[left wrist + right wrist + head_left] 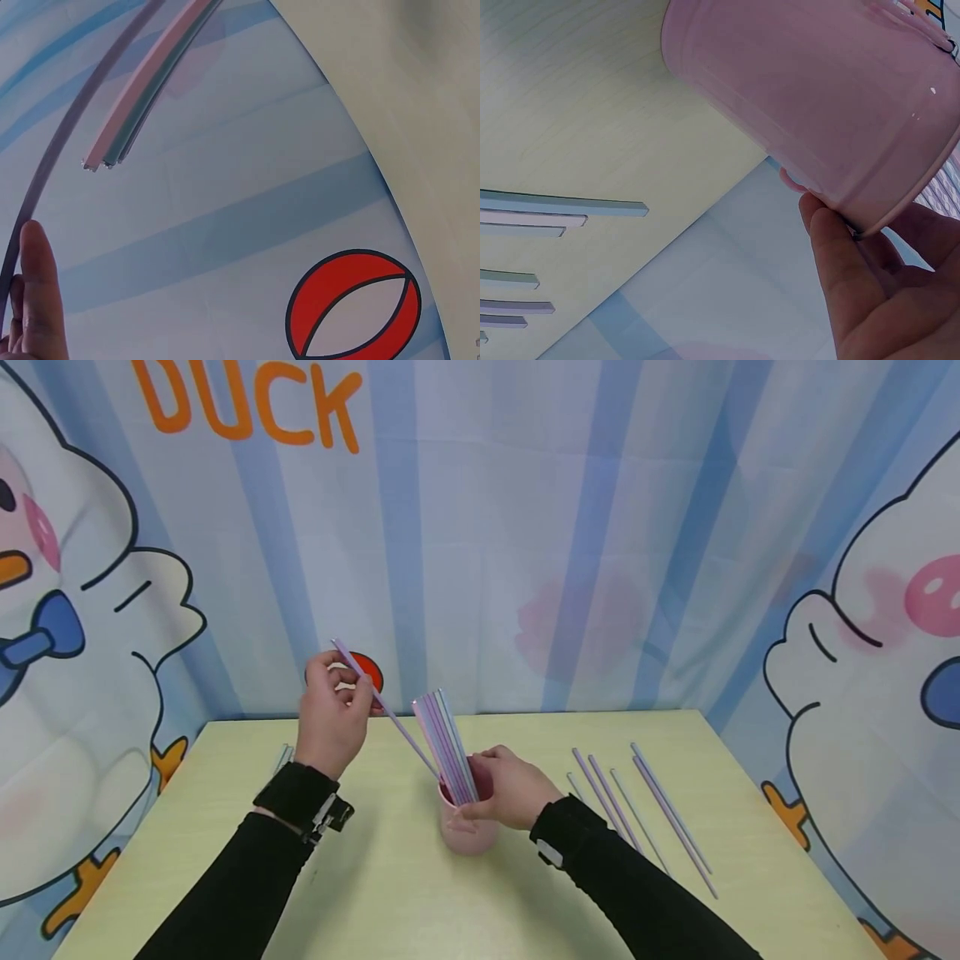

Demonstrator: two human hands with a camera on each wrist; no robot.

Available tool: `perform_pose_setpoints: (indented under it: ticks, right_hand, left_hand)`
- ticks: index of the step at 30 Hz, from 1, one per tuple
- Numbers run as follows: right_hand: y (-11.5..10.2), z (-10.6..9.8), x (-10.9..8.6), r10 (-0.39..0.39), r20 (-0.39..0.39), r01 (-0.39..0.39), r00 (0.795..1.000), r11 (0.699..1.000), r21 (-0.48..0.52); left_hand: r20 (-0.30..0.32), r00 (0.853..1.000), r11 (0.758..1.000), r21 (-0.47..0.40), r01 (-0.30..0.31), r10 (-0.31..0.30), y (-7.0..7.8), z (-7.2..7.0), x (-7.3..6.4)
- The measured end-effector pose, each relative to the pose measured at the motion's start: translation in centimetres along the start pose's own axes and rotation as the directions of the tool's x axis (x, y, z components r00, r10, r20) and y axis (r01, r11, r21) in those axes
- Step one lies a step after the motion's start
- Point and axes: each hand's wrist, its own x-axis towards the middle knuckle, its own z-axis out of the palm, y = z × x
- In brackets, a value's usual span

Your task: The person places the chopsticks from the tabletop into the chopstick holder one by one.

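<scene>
Left hand [332, 717] holding a purple straw [387, 711] beside a pink cup [467, 837], right hand [516, 789] gripping its rim

Head view: A person in black sleeves [243, 872] is working at a pale yellow table [390, 881]. The cup is standing midway between the table's left and right edges, with a bundle [447, 745] of pastel straws leaning left inside it. The left hand is pinching the purple straw near its upper end; the straw is slanting down to the cup's rim, and whether its tip is inside cannot be told. The right hand is closing fingers and thumb on the rim's right side. Loose straws [675, 819] are lying toward the table's right edge, and a few more [282, 758] are showing near the back left corner, partly hidden by the left hand. A striped blue curtain [480, 527] with cartoon ducks is hanging beyond the back edge.

Left wrist view: One digit is lying along the purple straw; the bundle's pink and green ends are showing beside it, apart from it.

Right wrist view: The cup is filling the upper right, fingers pressing at its rim. Loose straws are lying on the table, their ends pointing toward its edge.
</scene>
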Motion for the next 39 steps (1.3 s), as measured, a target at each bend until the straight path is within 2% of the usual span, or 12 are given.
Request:
perform_pose_setpoints:
  ticks: [4, 7, 19, 26, 33, 39]
  right_hand:
    - [-0.1, 0.0, 0.0, -0.002, 0.000, 0.002, 1.000, 1.000, -0.006]
    - [-0.1, -0.1, 0.0, -0.007, -0.001, 0.007, 1.000, 1.000, -0.011]
    - [0.1, 0.1, 0.2, -0.006, -0.003, 0.006, 1.000, 0.999, -0.033]
    - [0.0, 0.0, 0.2, -0.002, 0.000, 0.002, 1.000, 0.999, -0.032]
    - [-0.1, 0.0, 0.1, -0.009, 0.003, 0.009, 1.000, 1.000, -0.027]
    - [0.0, 0.0, 0.2, -0.004, 0.002, 0.004, 1.000, 1.000, -0.024]
  left_hand:
    - [0.015, 1.000, 1.000, -0.011, -0.011, 0.011, -0.2, 0.5, -0.2]
    - [0.037, 0.999, 1.000, -0.005, 0.002, -0.002, -0.2, 0.8, -0.4]
    - [0.121, 0.990, 0.989, 0.134, 0.054, -0.071, -1.3, 2.6, -1.2]
    - [0.158, 0.983, 0.985, 0.160, 0.065, -0.090, -2.1, 3.6, -1.9]
    - [0.186, 0.973, 0.965, 0.247, 0.086, -0.134, -3.0, 4.6, -2.8]
    - [0.220, 0.963, 0.956, 0.280, 0.092, -0.157, -3.3, 4.9, -3.3]
